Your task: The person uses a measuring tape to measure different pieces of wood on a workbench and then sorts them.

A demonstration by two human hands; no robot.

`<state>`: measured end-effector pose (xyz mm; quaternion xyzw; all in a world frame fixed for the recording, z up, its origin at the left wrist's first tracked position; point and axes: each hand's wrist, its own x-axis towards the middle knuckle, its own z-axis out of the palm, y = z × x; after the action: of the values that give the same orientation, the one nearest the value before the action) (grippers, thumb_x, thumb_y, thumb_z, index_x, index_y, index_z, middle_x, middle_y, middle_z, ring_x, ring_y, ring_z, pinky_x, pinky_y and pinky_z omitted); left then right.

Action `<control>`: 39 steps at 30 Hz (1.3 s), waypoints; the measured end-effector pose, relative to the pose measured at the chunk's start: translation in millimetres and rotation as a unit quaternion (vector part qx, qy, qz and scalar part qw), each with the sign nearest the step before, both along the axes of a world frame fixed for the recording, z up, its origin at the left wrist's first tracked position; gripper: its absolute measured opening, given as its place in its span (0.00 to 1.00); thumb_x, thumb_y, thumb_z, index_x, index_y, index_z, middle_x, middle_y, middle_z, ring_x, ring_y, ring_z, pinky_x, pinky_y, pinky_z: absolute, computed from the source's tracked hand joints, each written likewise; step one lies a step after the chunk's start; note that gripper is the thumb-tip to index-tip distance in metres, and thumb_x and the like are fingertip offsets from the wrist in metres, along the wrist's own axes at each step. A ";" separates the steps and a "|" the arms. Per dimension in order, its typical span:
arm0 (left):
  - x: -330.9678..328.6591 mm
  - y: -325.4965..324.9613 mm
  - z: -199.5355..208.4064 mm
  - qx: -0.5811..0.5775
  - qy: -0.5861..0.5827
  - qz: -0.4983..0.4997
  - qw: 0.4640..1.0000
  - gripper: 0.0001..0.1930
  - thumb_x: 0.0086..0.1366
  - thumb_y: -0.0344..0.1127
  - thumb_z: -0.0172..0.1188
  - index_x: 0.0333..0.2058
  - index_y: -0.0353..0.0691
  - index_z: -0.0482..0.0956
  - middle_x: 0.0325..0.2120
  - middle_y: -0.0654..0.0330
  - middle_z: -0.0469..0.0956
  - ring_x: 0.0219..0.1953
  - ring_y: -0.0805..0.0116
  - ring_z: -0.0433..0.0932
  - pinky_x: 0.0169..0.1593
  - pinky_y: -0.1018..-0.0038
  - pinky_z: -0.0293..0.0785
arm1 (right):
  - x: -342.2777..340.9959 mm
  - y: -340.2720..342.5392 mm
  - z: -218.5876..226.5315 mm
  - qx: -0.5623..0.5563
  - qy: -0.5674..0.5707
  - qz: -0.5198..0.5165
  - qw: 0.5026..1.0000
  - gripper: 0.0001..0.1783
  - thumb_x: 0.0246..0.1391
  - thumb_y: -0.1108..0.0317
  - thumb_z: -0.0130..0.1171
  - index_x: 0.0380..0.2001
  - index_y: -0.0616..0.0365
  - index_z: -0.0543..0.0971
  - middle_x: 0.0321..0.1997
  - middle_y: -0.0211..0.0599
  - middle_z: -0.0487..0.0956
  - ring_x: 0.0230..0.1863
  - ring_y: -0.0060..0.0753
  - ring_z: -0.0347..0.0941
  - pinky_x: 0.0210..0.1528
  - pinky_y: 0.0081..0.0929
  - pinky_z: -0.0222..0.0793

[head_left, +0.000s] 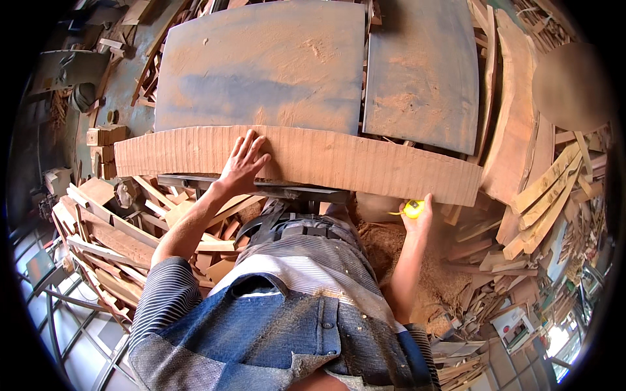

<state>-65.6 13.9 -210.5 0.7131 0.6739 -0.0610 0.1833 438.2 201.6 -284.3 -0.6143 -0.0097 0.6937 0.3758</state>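
A long rough-sawn wooden plank (339, 159) lies across the near edge of a dusty metal machine table (261, 65). My left hand (244, 163) rests flat on the plank with its fingers spread, left of the plank's middle. My right hand (417, 215) is below the plank's right part, near its lower edge, closed around a yellow tape measure (413, 208). A short bit of yellow tape sticks out to the left of the case.
A second metal table section (424, 72) lies to the right. Thick slabs (518, 111) and stacked offcuts (548, 189) stand at the right. Scrap wood (111, 241) is piled at the left. Sawdust (391, 247) covers the floor by my legs.
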 end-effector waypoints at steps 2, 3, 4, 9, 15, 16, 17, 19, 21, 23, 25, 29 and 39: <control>-6.1 5.7 1.9 0.002 -0.011 0.004 1.000 0.44 0.39 0.56 0.78 0.56 0.46 0.76 0.70 0.43 0.52 0.75 0.37 0.43 0.74 0.43 0.42 | -5.0 7.0 -2.1 0.011 0.005 -0.002 1.000 0.25 0.60 0.43 0.63 0.45 0.51 0.72 0.35 0.38 0.75 0.35 0.41 0.72 0.34 0.42 0.70; -9.5 10.5 -0.4 0.008 -0.014 0.005 1.000 0.44 0.39 0.55 0.78 0.56 0.46 0.76 0.70 0.44 0.52 0.75 0.37 0.43 0.74 0.43 0.43 | -7.5 11.7 -1.6 0.014 0.011 -0.001 1.000 0.24 0.60 0.44 0.64 0.45 0.51 0.73 0.35 0.37 0.75 0.34 0.41 0.73 0.34 0.43 0.70; -13.1 15.0 -0.8 0.014 -0.015 0.007 1.000 0.44 0.39 0.55 0.78 0.56 0.46 0.76 0.70 0.44 0.52 0.75 0.37 0.43 0.74 0.43 0.43 | -14.4 18.8 4.1 0.015 0.000 0.012 1.000 0.23 0.60 0.45 0.64 0.44 0.50 0.73 0.35 0.37 0.75 0.34 0.40 0.74 0.34 0.42 0.70; -28.2 50.7 9.3 -0.002 0.015 -0.002 1.000 0.43 0.40 0.45 0.79 0.58 0.45 0.75 0.70 0.45 0.52 0.75 0.39 0.43 0.75 0.45 0.43 | -37.6 48.5 13.4 0.010 -0.104 0.077 0.992 0.20 0.59 0.47 0.65 0.42 0.49 0.74 0.34 0.34 0.76 0.32 0.34 0.76 0.29 0.37 0.72; -52.3 83.3 -3.9 0.039 0.022 0.000 0.999 0.46 0.39 0.43 0.78 0.60 0.43 0.72 0.71 0.45 0.51 0.75 0.41 0.44 0.75 0.49 0.45 | -44.5 39.3 25.3 0.069 -0.076 0.105 0.989 0.23 0.61 0.44 0.62 0.47 0.50 0.74 0.34 0.33 0.76 0.32 0.31 0.77 0.27 0.32 0.74; -56.6 88.3 -3.2 0.032 0.019 0.001 0.999 0.46 0.39 0.43 0.78 0.61 0.43 0.72 0.71 0.45 0.51 0.75 0.41 0.44 0.75 0.49 0.45 | -47.9 32.2 30.7 0.076 -0.044 0.104 0.991 0.22 0.62 0.47 0.61 0.48 0.50 0.74 0.34 0.34 0.77 0.32 0.32 0.77 0.28 0.34 0.76; -60.6 92.8 -2.0 0.026 0.015 0.002 1.000 0.46 0.39 0.42 0.78 0.61 0.43 0.72 0.71 0.45 0.51 0.75 0.41 0.44 0.75 0.49 0.45 | -53.5 23.3 34.8 0.078 -0.027 0.109 0.991 0.21 0.63 0.49 0.60 0.49 0.51 0.74 0.35 0.35 0.77 0.33 0.33 0.78 0.29 0.36 0.77; -62.9 104.2 4.5 0.003 0.026 0.003 1.000 0.48 0.41 0.44 0.79 0.63 0.43 0.69 0.71 0.45 0.51 0.75 0.40 0.44 0.75 0.50 0.46 | -71.1 4.9 46.0 0.093 0.026 0.119 0.988 0.20 0.64 0.52 0.58 0.52 0.51 0.74 0.37 0.37 0.78 0.35 0.37 0.79 0.32 0.39 0.79; -62.7 114.2 9.6 -0.013 0.033 0.012 0.999 0.48 0.42 0.46 0.79 0.63 0.42 0.68 0.71 0.44 0.51 0.75 0.40 0.45 0.75 0.50 0.47 | -89.9 -13.0 51.9 0.112 0.082 0.140 0.980 0.21 0.65 0.54 0.55 0.56 0.51 0.73 0.41 0.39 0.78 0.39 0.41 0.79 0.36 0.42 0.81; -56.1 122.7 15.1 -0.055 0.047 0.043 0.996 0.50 0.44 0.49 0.80 0.64 0.39 0.66 0.71 0.42 0.51 0.74 0.41 0.46 0.75 0.49 0.46 | -119.2 -23.3 70.5 0.089 0.065 0.178 0.978 0.23 0.66 0.54 0.55 0.59 0.51 0.71 0.44 0.39 0.78 0.42 0.40 0.80 0.39 0.41 0.82; -16.2 132.7 28.5 -0.054 0.015 0.091 0.994 0.53 0.48 0.54 0.77 0.66 0.32 0.62 0.71 0.40 0.52 0.74 0.43 0.48 0.75 0.47 0.46 | -144.5 -30.2 81.1 0.113 0.049 0.240 0.963 0.27 0.67 0.50 0.55 0.61 0.54 0.70 0.46 0.41 0.79 0.44 0.39 0.81 0.40 0.36 0.82; 91.4 113.1 31.5 -0.036 -0.489 0.277 0.826 0.43 0.64 0.54 0.67 0.66 0.28 0.61 0.61 0.40 0.68 0.63 0.52 0.69 0.64 0.63 0.69 | -188.4 -35.0 109.8 0.247 -0.041 0.373 0.893 0.38 0.65 0.43 0.57 0.64 0.62 0.68 0.49 0.41 0.78 0.50 0.34 0.77 0.53 0.28 0.72; 133.9 94.7 18.9 -0.206 -0.716 0.458 0.486 0.28 0.69 0.45 0.62 0.61 0.35 0.70 0.51 0.52 0.77 0.51 0.62 0.77 0.53 0.67 0.77 | -185.6 -30.6 92.2 0.333 -0.221 0.490 0.775 0.22 0.64 0.62 0.60 0.58 0.60 0.76 0.47 0.40 0.82 0.42 0.33 0.80 0.41 0.29 0.78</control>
<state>68.4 108.6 -191.6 0.0441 0.5102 0.4260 0.7458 252.6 171.0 -192.1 -0.4996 -0.6225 0.5824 0.1538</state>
